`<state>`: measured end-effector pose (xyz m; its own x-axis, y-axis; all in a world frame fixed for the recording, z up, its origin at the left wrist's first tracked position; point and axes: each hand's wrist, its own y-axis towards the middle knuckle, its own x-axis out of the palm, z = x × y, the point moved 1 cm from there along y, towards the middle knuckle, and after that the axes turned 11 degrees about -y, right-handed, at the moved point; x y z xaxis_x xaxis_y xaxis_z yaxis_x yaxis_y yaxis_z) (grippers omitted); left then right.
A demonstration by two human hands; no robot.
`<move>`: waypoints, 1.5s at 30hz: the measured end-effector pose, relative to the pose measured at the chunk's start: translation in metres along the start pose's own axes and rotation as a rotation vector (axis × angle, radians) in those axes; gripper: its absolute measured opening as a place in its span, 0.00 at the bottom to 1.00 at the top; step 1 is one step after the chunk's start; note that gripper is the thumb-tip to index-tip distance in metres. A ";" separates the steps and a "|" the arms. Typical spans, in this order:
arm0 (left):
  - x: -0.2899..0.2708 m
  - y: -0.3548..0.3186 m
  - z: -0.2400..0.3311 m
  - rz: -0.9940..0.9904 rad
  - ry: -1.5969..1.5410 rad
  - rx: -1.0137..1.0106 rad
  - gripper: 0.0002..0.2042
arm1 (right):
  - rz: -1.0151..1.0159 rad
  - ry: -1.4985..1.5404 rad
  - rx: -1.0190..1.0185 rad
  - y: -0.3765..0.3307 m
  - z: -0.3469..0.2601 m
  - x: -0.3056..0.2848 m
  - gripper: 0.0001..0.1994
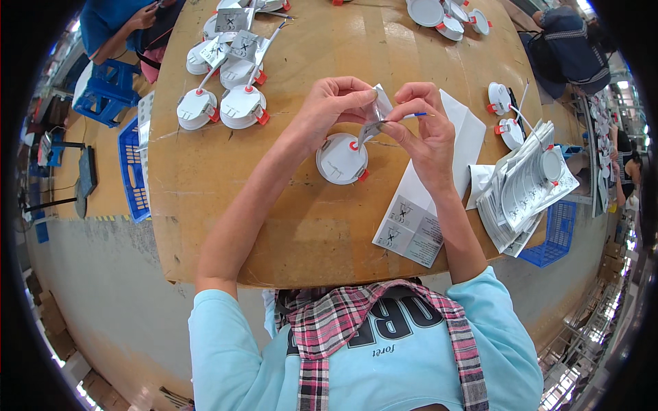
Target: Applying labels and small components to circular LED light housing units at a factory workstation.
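Observation:
A white round downlight [340, 159] with red clips lies on the table in front of me, below my hands. Above it, my left hand [340, 104] is closed, thumb and fingers pinching a silver-grey sticker label [375, 113]. My right hand [423, 134] pinches the label's lower part, close to the lamp's cable. A blue wire end [420, 114] sticks out past the right fingers; most of the cable is hidden. Under my right forearm lies a white backing sheet [401, 198] that still carries silver labels [412, 231].
Several downlights, some with silver labels [232, 20], sit at the far left; others [426, 11] at the far right. A stack of label sheets [510, 198] with a small lamp on it lies at the right. Blue crates [129, 161] flank the table [288, 240]. Other people work nearby.

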<state>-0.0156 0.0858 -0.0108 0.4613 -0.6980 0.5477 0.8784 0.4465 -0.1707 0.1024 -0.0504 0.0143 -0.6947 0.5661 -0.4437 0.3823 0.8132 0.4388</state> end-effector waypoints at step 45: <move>0.018 -0.023 0.002 0.224 0.089 0.345 0.09 | -0.054 0.187 0.308 0.009 0.000 -0.006 0.04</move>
<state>-0.0283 0.0642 0.0049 0.6581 -0.6014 0.4530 0.6687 0.7434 0.0154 0.1098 -0.0467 0.0208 -0.8073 0.5099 -0.2972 0.4880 0.8599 0.1498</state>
